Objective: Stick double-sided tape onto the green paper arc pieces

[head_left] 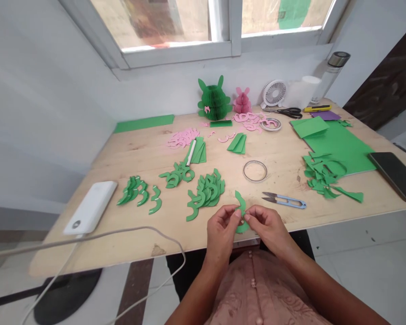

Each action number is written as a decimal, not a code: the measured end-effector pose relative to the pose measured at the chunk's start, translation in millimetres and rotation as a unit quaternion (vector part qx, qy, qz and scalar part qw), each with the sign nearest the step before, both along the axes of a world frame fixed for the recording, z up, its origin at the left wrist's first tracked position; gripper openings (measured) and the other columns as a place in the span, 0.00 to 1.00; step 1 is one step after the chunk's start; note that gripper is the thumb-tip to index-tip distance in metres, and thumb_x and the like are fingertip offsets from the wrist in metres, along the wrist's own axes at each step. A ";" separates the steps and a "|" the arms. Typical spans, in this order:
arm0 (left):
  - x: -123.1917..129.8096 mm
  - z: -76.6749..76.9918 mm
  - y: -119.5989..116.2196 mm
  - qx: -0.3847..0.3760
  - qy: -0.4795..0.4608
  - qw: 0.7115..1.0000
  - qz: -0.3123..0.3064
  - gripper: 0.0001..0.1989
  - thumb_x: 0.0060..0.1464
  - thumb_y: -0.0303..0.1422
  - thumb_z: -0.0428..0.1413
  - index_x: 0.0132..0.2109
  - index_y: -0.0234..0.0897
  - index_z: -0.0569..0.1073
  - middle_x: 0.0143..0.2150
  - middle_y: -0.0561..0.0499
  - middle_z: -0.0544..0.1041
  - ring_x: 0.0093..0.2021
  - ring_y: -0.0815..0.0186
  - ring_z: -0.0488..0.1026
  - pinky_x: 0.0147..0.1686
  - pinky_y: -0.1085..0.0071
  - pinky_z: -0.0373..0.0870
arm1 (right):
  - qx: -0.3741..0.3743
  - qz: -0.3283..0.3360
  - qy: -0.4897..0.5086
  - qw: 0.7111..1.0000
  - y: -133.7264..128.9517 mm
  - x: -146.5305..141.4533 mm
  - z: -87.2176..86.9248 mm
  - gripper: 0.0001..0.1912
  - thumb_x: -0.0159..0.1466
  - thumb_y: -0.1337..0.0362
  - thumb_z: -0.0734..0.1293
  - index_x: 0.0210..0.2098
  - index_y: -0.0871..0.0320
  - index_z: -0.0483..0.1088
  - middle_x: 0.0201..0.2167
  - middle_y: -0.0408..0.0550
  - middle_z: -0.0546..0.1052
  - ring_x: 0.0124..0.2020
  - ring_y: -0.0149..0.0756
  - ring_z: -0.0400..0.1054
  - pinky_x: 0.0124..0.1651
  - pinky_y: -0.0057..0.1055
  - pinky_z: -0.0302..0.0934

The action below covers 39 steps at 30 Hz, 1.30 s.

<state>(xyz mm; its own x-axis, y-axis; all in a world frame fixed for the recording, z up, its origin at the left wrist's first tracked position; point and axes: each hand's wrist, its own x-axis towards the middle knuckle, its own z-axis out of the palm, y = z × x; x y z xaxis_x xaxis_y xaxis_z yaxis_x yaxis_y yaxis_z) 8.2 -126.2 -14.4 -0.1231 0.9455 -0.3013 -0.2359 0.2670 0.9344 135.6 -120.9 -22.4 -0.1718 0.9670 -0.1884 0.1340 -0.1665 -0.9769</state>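
Note:
Near the table's front edge, my left hand (226, 227) and my right hand (264, 222) pinch a curved green paper cutout (239, 199) between them. Its wavy top rises above my fingers and its rounded lower end shows beneath them; my fingertips hide the middle. Left of my hands lies a pile of similar green cutouts (208, 189). Farther left are a single wavy green piece (155, 200) and a group of pieces (133, 190) with pale strips on them. Thread snips (284, 200) with blue handles rest on the table to the right of my hands. A roll of narrow tape (255, 171) lies beyond them.
A white power bank (90, 207) with a cable (135, 230) occupies the left side. Green scraps (325, 176), green sheets (341, 146) and a phone (395, 174) sit at the right. Along the back stand a green paper figure (215, 101), a pink one (242, 101) and a fan (274, 93).

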 end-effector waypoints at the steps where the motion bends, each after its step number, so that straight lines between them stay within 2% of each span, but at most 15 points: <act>1: 0.2 -0.5 0.4 0.000 -0.001 1.000 -0.002 0.11 0.42 0.37 0.62 0.29 0.33 0.73 0.23 0.53 0.72 0.25 0.70 0.68 0.28 0.75 0.65 | 0.002 0.003 0.000 1.000 -1.0 0.0 0.9 0.10 0.60 0.59 0.63 0.27 0.59 0.69 0.23 0.42 0.72 0.25 0.30 0.63 0.29 0.26 0.58; 4: 0.8 -4.1 -0.2 -0.016 -0.017 1.000 0.000 0.11 0.42 0.37 0.61 0.26 0.34 0.71 0.21 0.55 0.69 0.23 0.72 0.65 0.25 0.76 0.62 | 0.005 0.009 -0.006 1.000 -5.2 0.2 1.3 0.10 0.59 0.60 0.63 0.27 0.60 0.69 0.23 0.43 0.72 0.25 0.30 0.63 0.28 0.26 0.57; 10: 2.4 -7.4 -4.9 -0.037 -0.043 0.998 -0.007 0.12 0.43 0.37 0.61 0.27 0.34 0.69 0.20 0.56 0.68 0.22 0.74 0.64 0.22 0.79 0.59 | 0.011 0.013 -0.038 0.999 -16.3 2.3 -5.0 0.08 0.59 0.62 0.63 0.26 0.59 0.67 0.20 0.39 0.66 0.23 0.28 0.58 0.26 0.24 0.53; 13: 2.5 -7.1 -10.8 -0.022 -0.021 0.999 -0.017 0.14 0.44 0.39 0.60 0.36 0.35 0.71 0.25 0.53 0.72 0.26 0.69 0.69 0.23 0.77 0.63 | 0.015 -0.006 -0.039 0.999 -19.1 4.8 -7.1 0.09 0.59 0.60 0.63 0.26 0.59 0.68 0.21 0.40 0.68 0.23 0.28 0.59 0.26 0.25 0.54; 16: -0.6 -9.7 -19.2 0.066 0.085 0.994 -0.005 0.17 0.50 0.38 0.57 0.47 0.36 0.69 0.32 0.49 0.76 0.33 0.64 0.73 0.31 0.71 0.69 | 0.027 -0.027 -0.049 0.998 -17.4 7.2 -7.9 0.11 0.58 0.59 0.63 0.24 0.59 0.67 0.19 0.39 0.65 0.22 0.28 0.57 0.25 0.24 0.52; 18: -4.0 -13.7 -23.0 0.157 0.218 0.963 0.008 0.15 0.53 0.34 0.55 0.48 0.38 0.69 0.39 0.46 0.76 0.39 0.62 0.73 0.38 0.66 0.70 | 0.039 -0.032 -0.066 0.997 -13.6 8.2 -8.0 0.11 0.58 0.60 0.63 0.23 0.59 0.66 0.18 0.38 0.63 0.21 0.27 0.56 0.24 0.24 0.51; 20: -7.3 -19.0 -22.9 0.262 0.337 0.904 0.002 0.12 0.53 0.30 0.53 0.47 0.40 0.71 0.42 0.45 0.76 0.44 0.60 0.72 0.45 0.61 0.68 | 0.058 -0.027 -0.091 0.994 -8.1 8.3 -7.9 0.10 0.58 0.61 0.63 0.23 0.59 0.66 0.17 0.37 0.63 0.20 0.27 0.56 0.23 0.24 0.50; 22: -9.3 -24.5 -18.9 0.342 0.411 0.844 -0.037 0.13 0.54 0.26 0.51 0.46 0.40 0.72 0.45 0.45 0.76 0.48 0.58 0.70 0.50 0.58 0.65 | 0.083 -0.015 -0.128 0.988 -1.6 7.2 -7.7 0.10 0.58 0.62 0.62 0.23 0.58 0.66 0.17 0.38 0.64 0.20 0.27 0.56 0.24 0.24 0.51; 24: -10.1 -29.8 -12.9 0.374 0.459 0.802 -0.079 0.14 0.54 0.23 0.50 0.47 0.39 0.71 0.47 0.45 0.75 0.50 0.57 0.68 0.52 0.56 0.63 | 0.107 0.000 -0.182 0.977 4.6 5.6 -7.6 0.10 0.59 0.63 0.61 0.23 0.58 0.67 0.17 0.39 0.66 0.21 0.28 0.58 0.25 0.25 0.53; 26: -10.3 -34.2 -7.3 0.372 0.498 0.777 -0.105 0.16 0.54 0.23 0.49 0.49 0.37 0.71 0.49 0.44 0.75 0.52 0.56 0.67 0.51 0.56 0.64 | 0.131 0.010 -0.253 0.959 9.8 5.2 -8.0 0.10 0.60 0.63 0.61 0.25 0.58 0.69 0.20 0.41 0.71 0.23 0.30 0.62 0.28 0.26 0.55; 30: -10.1 -38.7 -2.1 0.361 0.540 0.749 -0.128 0.17 0.53 0.23 0.49 0.50 0.37 0.70 0.48 0.43 0.76 0.51 0.54 0.68 0.49 0.55 0.64 | 0.170 -0.006 -0.367 0.914 17.4 17.1 -10.0 0.11 0.61 0.61 0.60 0.33 0.58 0.72 0.28 0.48 0.77 0.28 0.36 0.69 0.33 0.30 0.58; 35: -9.6 -37.3 -1.4 0.359 0.547 0.745 -0.129 0.14 0.53 0.23 0.49 0.46 0.37 0.71 0.48 0.44 0.76 0.51 0.54 0.68 0.49 0.56 0.62 | 0.212 -0.089 -0.410 0.883 27.8 50.6 -8.3 0.12 0.62 0.60 0.59 0.36 0.59 0.72 0.34 0.50 0.78 0.31 0.37 0.71 0.36 0.32 0.61; 39: -5.2 -33.4 2.8 0.358 0.545 0.747 -0.128 0.14 0.54 0.24 0.50 0.48 0.36 0.70 0.49 0.43 0.74 0.51 0.54 0.67 0.49 0.56 0.62 | 0.215 -0.070 -0.422 0.878 33.4 59.9 -7.2 0.12 0.63 0.61 0.59 0.36 0.58 0.72 0.32 0.49 0.78 0.30 0.36 0.70 0.36 0.32 0.61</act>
